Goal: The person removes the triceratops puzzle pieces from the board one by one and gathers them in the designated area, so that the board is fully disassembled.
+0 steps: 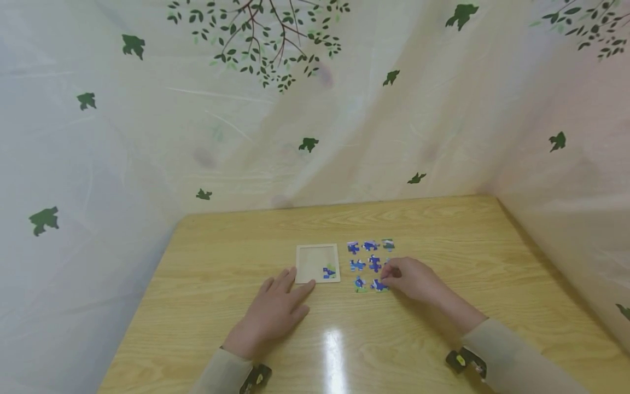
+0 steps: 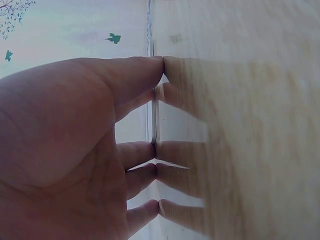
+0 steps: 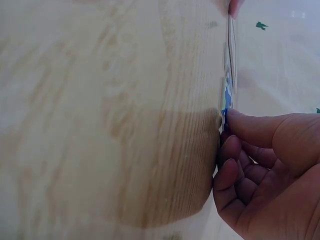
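Observation:
A square wooden puzzle tray (image 1: 317, 247) lies on the table, with a blue and green jigsaw piece (image 1: 329, 272) in its lower right corner. My left hand (image 1: 275, 309) rests with fingers spread and fairly straight, fingertips at the tray's lower left edge. In the left wrist view, that hand's thumb (image 2: 135, 75) and fingertips touch down along the tabletop. To the right of the tray, my right hand (image 1: 413, 279) pinches a blue jigsaw piece (image 1: 378, 285) in the nearest row. Its thumb (image 3: 255, 127) is at the piece's edge in the right wrist view; the other fingers curl under.
Several more loose jigsaw pieces lie in rows right of the tray, among them a dark blue one (image 1: 375, 263) and one at the back right (image 1: 388, 244), with one partly behind the right hand. A pale curtain (image 1: 344, 164) hangs around the wooden table (image 1: 221, 246).

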{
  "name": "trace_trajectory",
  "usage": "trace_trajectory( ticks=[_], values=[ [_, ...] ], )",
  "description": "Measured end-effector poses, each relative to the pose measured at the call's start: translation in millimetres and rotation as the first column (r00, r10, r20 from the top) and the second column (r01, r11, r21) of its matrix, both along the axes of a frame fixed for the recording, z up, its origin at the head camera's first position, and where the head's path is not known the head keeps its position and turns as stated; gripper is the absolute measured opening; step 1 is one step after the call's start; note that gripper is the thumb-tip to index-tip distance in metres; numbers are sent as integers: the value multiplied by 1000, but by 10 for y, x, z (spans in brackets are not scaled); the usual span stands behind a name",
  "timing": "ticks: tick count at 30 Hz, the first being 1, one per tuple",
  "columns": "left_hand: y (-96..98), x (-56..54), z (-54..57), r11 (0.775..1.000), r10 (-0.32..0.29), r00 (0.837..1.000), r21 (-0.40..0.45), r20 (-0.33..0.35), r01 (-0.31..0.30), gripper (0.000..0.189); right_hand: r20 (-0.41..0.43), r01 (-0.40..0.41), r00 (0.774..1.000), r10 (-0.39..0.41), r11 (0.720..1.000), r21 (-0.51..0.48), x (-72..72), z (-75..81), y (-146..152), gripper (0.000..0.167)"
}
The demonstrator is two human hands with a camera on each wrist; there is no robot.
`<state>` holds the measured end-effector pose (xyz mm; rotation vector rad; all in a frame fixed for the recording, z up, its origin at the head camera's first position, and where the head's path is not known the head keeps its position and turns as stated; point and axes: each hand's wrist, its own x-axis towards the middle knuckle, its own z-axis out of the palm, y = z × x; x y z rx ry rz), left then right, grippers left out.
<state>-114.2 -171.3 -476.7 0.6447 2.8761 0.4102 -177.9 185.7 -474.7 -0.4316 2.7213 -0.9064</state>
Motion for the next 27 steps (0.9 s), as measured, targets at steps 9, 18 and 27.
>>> trace_trajectory(
  ticks=[9, 18, 27],
  values=[
    [-5, -9, 0, 1000, 1, 1000, -8, 3, -1, 55, -5, 7, 1000, -7, 1000, 25, 7, 2, -14, 5],
    [-12, -3, 8, 1000, -4, 1000, -2, 5, 4, 55, -10, 6, 1000, -6, 1000, 20, 2, 6, -15, 5],
    [-12, -2, 16, 1000, -9, 1000, -1, -6, 9, 54, -19, 7, 1000, -7, 1000, 23, 7, 2, -13, 5]
  ],
)
